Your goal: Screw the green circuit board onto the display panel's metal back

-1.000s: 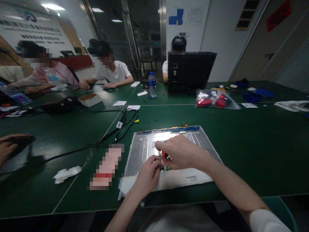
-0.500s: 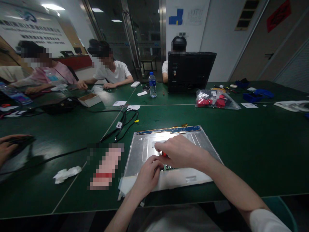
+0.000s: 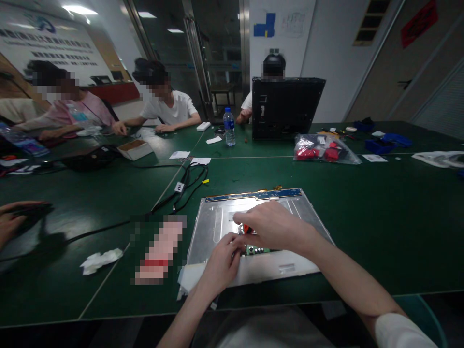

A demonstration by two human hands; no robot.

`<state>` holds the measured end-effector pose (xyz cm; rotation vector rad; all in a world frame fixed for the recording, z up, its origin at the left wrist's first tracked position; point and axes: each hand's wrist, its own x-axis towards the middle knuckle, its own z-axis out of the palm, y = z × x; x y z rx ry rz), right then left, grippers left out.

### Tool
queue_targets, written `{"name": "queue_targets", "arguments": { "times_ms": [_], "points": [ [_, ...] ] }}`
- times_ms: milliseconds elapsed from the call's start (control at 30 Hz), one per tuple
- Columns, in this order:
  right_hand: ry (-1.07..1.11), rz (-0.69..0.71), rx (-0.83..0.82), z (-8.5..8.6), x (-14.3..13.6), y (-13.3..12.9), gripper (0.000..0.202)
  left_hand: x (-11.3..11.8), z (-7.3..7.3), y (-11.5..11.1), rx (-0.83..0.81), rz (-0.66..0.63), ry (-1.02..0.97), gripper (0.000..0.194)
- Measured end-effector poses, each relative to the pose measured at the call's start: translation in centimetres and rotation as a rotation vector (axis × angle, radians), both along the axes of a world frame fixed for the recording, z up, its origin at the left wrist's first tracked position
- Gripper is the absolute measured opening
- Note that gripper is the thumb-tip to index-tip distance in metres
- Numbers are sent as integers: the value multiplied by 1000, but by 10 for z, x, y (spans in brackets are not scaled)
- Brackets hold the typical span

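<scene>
A flat silver display panel point(image 3: 208, 220) lies on the green table in front of me. A blue circuit strip point(image 3: 250, 195) runs along its far edge, and a green circuit board point(image 3: 258, 250) shows near its close edge. My right hand point(image 3: 271, 222) is curled over the panel's middle around a red-handled screwdriver point(image 3: 248, 228); its shaft and tip are hidden. Beside it my left hand point(image 3: 226, 253) reaches to the green board, fingers bent and close together by the right fingertips. What they pinch, if anything, is hidden.
Black cables point(image 3: 184, 186) and a crumpled tissue point(image 3: 101, 261) lie to the left. Further back stand a water bottle point(image 3: 229, 127), a black monitor point(image 3: 288, 108) and a plastic bag of red items point(image 3: 322, 149). Co-workers sit across the table; another person's hand point(image 3: 10, 220) is at far left.
My right hand has shifted and turned slightly, baring more of the red handle and green board. My left hand stays in place. Behind the monitor, the co-worker moved right and a hand appeared.
</scene>
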<state>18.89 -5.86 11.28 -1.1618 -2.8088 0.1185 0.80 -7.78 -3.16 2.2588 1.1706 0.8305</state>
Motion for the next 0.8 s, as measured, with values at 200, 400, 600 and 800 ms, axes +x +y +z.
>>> {"name": "queue_targets", "arguments": {
  "times_ms": [200, 400, 600, 800],
  "points": [
    [-7, 24, 23, -1, -1, -2, 23, 1, 3, -1, -11, 16, 22, 24],
    [52, 81, 7, 0, 0, -3, 25, 1, 4, 0, 1, -13, -18, 22],
    [28, 56, 30, -1, -1, -1, 22, 1, 3, -1, -6, 9, 7, 25],
    [7, 44, 28, -2, -2, -1, 22, 1, 3, -1, -2, 18, 15, 23]
  ]
}}
